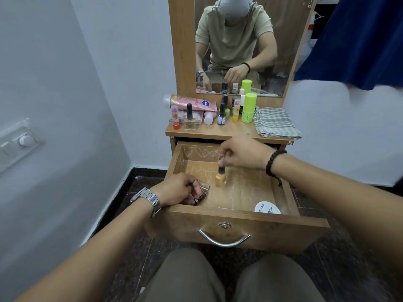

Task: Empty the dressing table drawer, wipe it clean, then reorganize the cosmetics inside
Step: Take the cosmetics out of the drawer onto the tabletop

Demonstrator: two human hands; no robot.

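A nail polish bottle (220,178) stands upright in the open drawer (239,216), pinched at its dark cap by the right hand (242,154), which should lift straight up, while the left hand (181,189) grips a small clear case (202,189) beside it.

Green-checked cloth (277,122), lime-green bottle (248,108), pink tube (192,102), wood-grain drawer (250,227).

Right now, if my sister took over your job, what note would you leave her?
Left hand grips a small clear case at the drawer's front-left corner. Right hand pinches the black cap of a nail polish bottle standing mid-drawer. A white Zudio polish tub sits front-right. Most cosmetics, plus the checked cloth, are on the tabletop. Whether wiping is done I cannot tell.
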